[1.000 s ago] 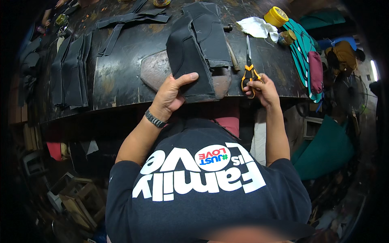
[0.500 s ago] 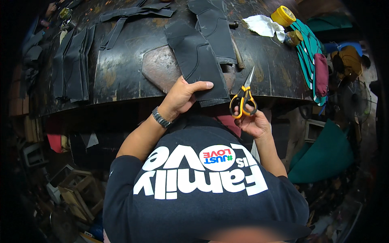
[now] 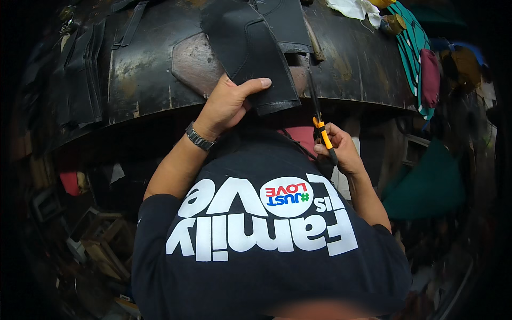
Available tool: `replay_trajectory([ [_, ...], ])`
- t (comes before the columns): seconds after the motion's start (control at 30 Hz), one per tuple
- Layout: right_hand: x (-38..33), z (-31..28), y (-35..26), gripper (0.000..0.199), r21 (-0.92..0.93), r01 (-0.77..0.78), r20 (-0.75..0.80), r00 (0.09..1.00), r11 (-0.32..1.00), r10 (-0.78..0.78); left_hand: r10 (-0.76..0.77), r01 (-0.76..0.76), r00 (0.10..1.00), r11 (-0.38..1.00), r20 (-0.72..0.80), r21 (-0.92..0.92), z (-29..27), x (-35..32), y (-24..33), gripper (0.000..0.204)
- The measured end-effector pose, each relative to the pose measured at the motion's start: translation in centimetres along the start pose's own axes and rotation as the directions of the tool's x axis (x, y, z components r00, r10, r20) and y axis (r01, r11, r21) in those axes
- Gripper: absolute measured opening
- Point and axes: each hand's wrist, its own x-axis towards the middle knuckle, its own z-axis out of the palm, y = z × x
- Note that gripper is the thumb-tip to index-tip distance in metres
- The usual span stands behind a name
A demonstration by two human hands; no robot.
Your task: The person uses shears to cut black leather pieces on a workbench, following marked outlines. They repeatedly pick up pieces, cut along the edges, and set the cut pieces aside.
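Note:
My left hand [image 3: 226, 104] grips the near end of a black leather-like panel [image 3: 242, 53], thumb on top and the other fingers underneath. A stitched line runs along the panel, and its near edge hangs past the table's front edge. In my right hand [image 3: 338, 149] are scissors [image 3: 321, 130] with orange and black handles, turned edge-on with the blades pointing away from me. The blades stand just right of the panel, apart from it. Further black panels [image 3: 285, 26] lie behind the held one.
The dark, worn table [image 3: 144, 80] has a brownish flat slab [image 3: 194, 61] set on it. Stacked black pieces [image 3: 80, 80] lie at left. Beyond the scissors is a wooden-handled tool [image 3: 314, 42]. A white cloth [image 3: 354, 8], a small jar [image 3: 393, 24], green strips [image 3: 408, 53] and a maroon roll [image 3: 430, 77] lie at right.
The scissors have turned from showing both handle loops to edge-on. My left hand and the panel appear slightly higher and further left, as the whole view has shifted.

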Motion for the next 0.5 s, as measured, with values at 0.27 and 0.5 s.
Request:
replay_trajectory([
  [0.27, -0.8, 0.6, 0.4, 0.048, -0.33, -0.036, -0.012, 0.999, 0.943, 0.034, 0.118, -0.118, 0.993, 0.99, 0.001, 0.077, -0.1, 0.7, -1.1, 0.03],
  [0.5, 0.3, 1.4, -0.4, 0.059, -0.329, -0.001, -0.019, 1.0, 0.944, -0.005, 0.235, -0.226, 0.972, 0.952, -0.021, 0.206, -0.2, 0.7, -1.8, 0.03],
])
